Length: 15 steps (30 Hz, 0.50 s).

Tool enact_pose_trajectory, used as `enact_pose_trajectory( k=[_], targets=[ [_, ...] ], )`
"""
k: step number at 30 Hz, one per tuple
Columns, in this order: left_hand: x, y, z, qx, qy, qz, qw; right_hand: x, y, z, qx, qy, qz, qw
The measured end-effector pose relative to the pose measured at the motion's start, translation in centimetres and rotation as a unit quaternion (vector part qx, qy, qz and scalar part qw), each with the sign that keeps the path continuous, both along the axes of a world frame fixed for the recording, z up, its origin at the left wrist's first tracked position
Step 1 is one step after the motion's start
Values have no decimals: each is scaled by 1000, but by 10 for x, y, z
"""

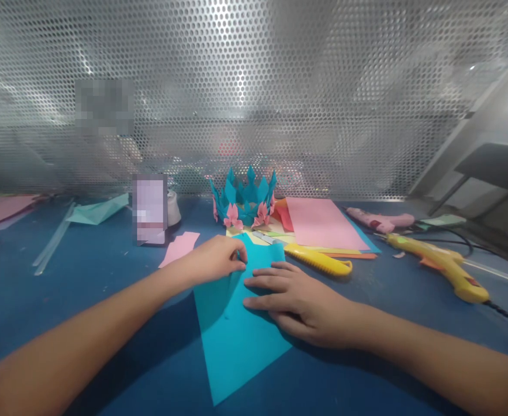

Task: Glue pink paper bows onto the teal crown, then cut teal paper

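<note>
A turquoise paper sheet [236, 335] lies on the blue table [107, 300] in front of me. My left hand [213, 260] pinches the sheet's upper left corner and lifts it into a fold. My right hand [292, 297] lies flat on the sheet's right side, fingers stretched out, pressing it down. Behind the sheet stands a blue paper crown [244, 196] with pink paper flowers on its base.
A yellow utility knife [318, 260] lies just right of the sheet. Pink and coloured sheets [318, 222] are stacked behind it. A yellow glue gun [444, 266] and a pink one [379, 219] lie at right. A perforated metal screen [254, 86] closes the back. More paper lies far left.
</note>
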State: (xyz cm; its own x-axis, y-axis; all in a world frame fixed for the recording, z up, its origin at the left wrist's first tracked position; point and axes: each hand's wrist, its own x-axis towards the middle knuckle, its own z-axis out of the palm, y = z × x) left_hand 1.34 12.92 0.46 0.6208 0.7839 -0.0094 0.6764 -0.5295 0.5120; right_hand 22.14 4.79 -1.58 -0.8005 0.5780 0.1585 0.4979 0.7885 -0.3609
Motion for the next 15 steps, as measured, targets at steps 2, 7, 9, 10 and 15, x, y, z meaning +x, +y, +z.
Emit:
enact_pose_trajectory(
  k=[2,7,9,10,15],
  targets=[
    [-2,0,1,15,27,-8,1000,0,0,0,1,0,2,1000],
    [-12,3,6,-18,62,-95,993,-2,0,-1,9,2,8,1000],
    [-16,4,9,-58,86,-121,987,-2,0,-1,15,0,8,1000],
    [-17,3,10,-70,96,-129,984,-2,0,-1,15,-4,9,1000],
    [-20,0,15,-84,119,-158,977,-2,0,0,11,-26,9,1000]
  ],
)
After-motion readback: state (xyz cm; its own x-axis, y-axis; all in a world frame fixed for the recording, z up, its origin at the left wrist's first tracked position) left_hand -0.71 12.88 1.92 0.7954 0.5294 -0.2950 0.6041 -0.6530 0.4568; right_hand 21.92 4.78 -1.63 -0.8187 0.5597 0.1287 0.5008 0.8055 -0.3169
